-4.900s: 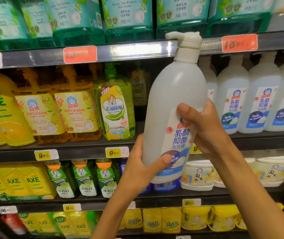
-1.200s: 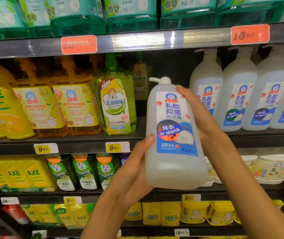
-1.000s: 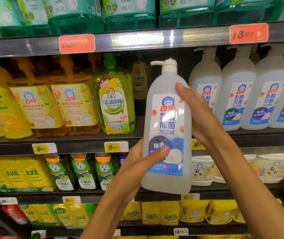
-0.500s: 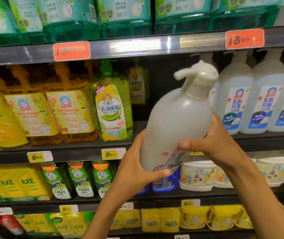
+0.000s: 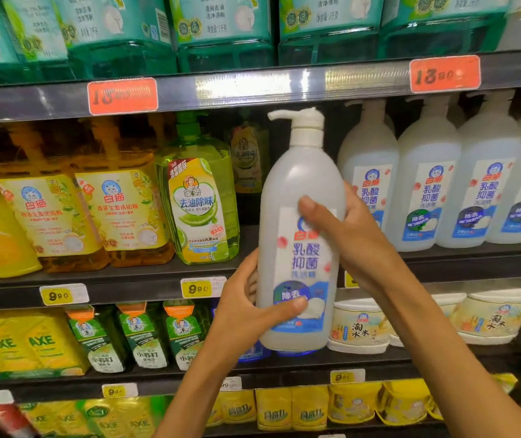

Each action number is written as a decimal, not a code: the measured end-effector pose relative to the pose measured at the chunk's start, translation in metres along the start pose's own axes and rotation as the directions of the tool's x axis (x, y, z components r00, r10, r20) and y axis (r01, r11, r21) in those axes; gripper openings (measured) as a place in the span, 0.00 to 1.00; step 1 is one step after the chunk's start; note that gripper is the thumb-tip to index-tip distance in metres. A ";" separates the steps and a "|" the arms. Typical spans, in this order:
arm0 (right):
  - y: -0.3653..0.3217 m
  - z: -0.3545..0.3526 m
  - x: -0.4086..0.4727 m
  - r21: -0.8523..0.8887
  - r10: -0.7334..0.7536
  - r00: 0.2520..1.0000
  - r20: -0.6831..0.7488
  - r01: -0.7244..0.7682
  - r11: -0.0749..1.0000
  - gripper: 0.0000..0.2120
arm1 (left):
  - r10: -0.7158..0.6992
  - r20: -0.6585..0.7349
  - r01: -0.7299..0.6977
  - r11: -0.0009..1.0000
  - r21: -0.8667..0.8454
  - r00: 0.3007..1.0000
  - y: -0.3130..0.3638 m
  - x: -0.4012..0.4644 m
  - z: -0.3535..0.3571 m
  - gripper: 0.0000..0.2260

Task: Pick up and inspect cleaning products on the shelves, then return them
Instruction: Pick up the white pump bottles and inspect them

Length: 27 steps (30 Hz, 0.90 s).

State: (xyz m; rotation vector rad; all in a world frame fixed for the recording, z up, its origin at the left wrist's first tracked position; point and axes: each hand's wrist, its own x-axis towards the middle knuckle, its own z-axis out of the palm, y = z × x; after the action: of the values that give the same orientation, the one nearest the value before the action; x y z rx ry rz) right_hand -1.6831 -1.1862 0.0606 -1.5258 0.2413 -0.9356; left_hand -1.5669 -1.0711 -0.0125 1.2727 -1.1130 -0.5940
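A tall white pump bottle (image 5: 300,191) with a blue and white label stands upright in the air in front of the middle shelf, its pump spout pointing left. My left hand (image 5: 246,314) grips its lower left side, thumb across the blue part of the label. My right hand (image 5: 347,238) grips the right side at mid height, thumb over the top of the label. Behind it, a gap in the middle shelf (image 5: 253,273) lies left of a row of matching white bottles (image 5: 426,197).
A green bottle (image 5: 200,203) and amber bottles (image 5: 123,210) stand left of the gap. Teal jugs (image 5: 221,30) fill the top shelf. Below are green pouches (image 5: 139,336), yellow AXE packs (image 5: 19,343) and white tubs (image 5: 360,327). Orange price tags (image 5: 444,74) hang on the shelf rail.
The bottle went from tilted with its top leaning right to upright, label now facing me. My right thumb moved from its lower side up onto the label.
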 end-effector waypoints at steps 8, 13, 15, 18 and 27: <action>0.013 -0.003 0.046 -0.076 0.077 0.995 -0.070 -0.083 0.994 0.20 | -0.117 -0.060 0.109 0.987 -0.118 0.991 -0.001 0.034 0.005 0.26; 0.004 -0.007 0.075 -0.105 0.041 0.996 -0.074 -0.049 0.993 0.13 | -0.096 -0.093 0.084 0.989 -0.119 0.991 -0.001 0.068 0.008 0.26; 0.004 -0.010 0.081 -0.124 0.020 0.998 -0.057 -0.027 0.992 0.14 | -0.081 -0.090 0.072 0.993 -0.094 0.993 -0.006 0.078 0.008 0.25; 0.010 -0.015 0.088 -0.149 -0.027 0.999 -0.042 0.021 0.989 0.13 | -0.066 -0.089 0.063 0.997 -0.036 0.994 -0.013 0.093 0.008 0.27; 0.036 -0.030 0.108 -0.132 -0.037 0.996 -0.086 0.025 0.991 0.15 | -0.020 -0.049 0.023 0.998 0.061 0.999 -0.034 0.125 0.005 0.28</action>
State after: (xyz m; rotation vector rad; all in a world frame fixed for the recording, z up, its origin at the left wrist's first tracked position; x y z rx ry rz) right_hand -1.6205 -1.2853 0.0688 -1.6134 0.3489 -1.0305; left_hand -1.5148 -1.1895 -0.0057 1.3467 -1.0860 -0.5458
